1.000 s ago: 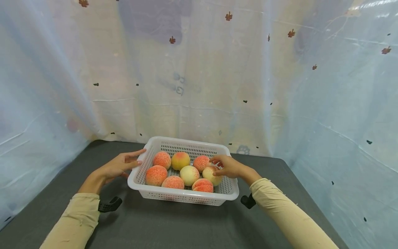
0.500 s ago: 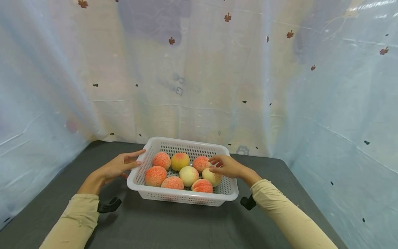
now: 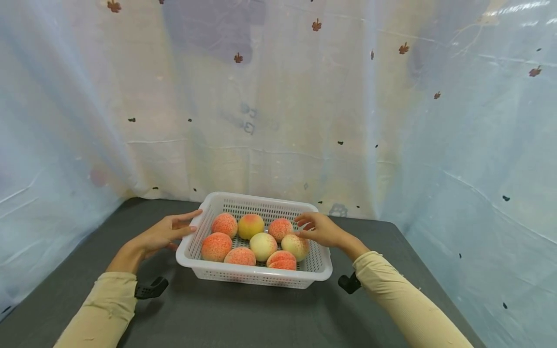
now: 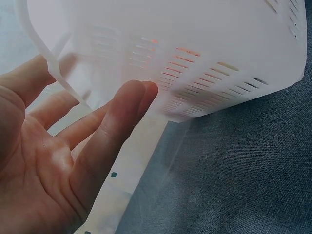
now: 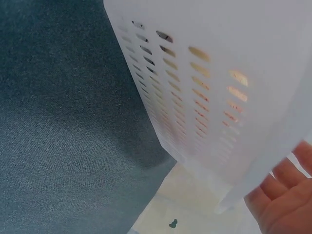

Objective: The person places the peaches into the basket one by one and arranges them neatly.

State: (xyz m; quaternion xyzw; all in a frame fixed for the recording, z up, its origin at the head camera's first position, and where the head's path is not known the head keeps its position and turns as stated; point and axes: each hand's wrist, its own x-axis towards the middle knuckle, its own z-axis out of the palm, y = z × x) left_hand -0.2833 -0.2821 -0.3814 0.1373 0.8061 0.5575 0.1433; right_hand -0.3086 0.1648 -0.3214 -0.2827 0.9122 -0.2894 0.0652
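Observation:
A white slotted plastic basket stands on the dark table and holds several peaches. Some are orange-red and speckled, like the peach at the left. Others are pale yellow, such as the middle one and the pale peach at the right. My left hand is at the basket's left end, its loosely extended fingers touching the rim and outer wall. Across the right rim reaches my right hand, fingers relaxed close above the right pale peach. In the right wrist view, its fingers show beyond the rim.
A dark grey table extends around the basket. Behind it and along both sides hangs a pale plastic curtain with leaf prints. A black band sits at my left wrist.
My right hand has lifted and drawn slightly back from the pale peach at the right. The left hand stays at the basket's end. The head view has shifted a little.

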